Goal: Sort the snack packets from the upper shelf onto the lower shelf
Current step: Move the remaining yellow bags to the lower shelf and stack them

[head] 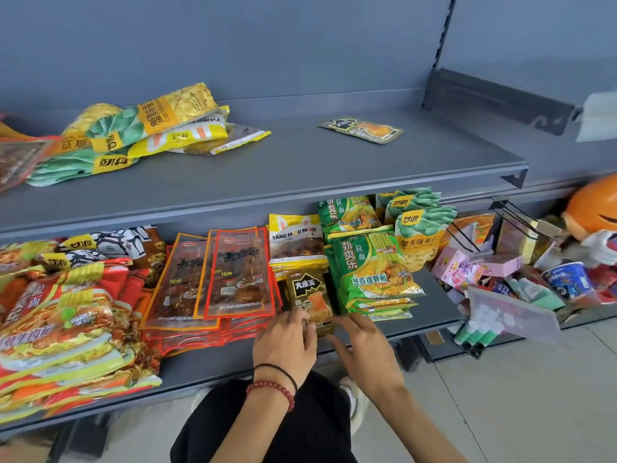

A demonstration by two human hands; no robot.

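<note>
Far left of the frame, a fat stack of red noodle packets (66, 315) is piled on the lower shelf (207, 365): crinkly foil, puffy, easily crushed by the look of it. Upper left, a loose heap of yellow-green packets (133, 135) is left lying on the upper shelf (300, 168), so plenty remains to be sorted.

Toward the centre, flat red-edged packets (233, 272) with clear windows are fanned out, glossy and probably slippery.

Bottom centre, the small black-and-gold packet (310, 295) is found on the lower shelf, tucked between the red-edged packets and the green noodle packets (370, 269). Its lower left edge is pinched by the left hand (287, 342), fingers curled onto it. The right hand (367, 349) is laid with its fingertips at the lower right corner. Whether anything is actually gripped there can't be told.

That packet would be reckoned light and thin: smooth film over a firmish lump, bendy at the seams. It's best taken by the sealed edges rather than squeezed in the middle.

Just behind it, yellow TANG MOU MOU packets (295, 238) are stacked. Upper right of centre, a lone matching pouch (362, 130) is left flat on the upper shelf. Far right, a blue cup (564, 280) is buried in a jumble of boxes.
</note>
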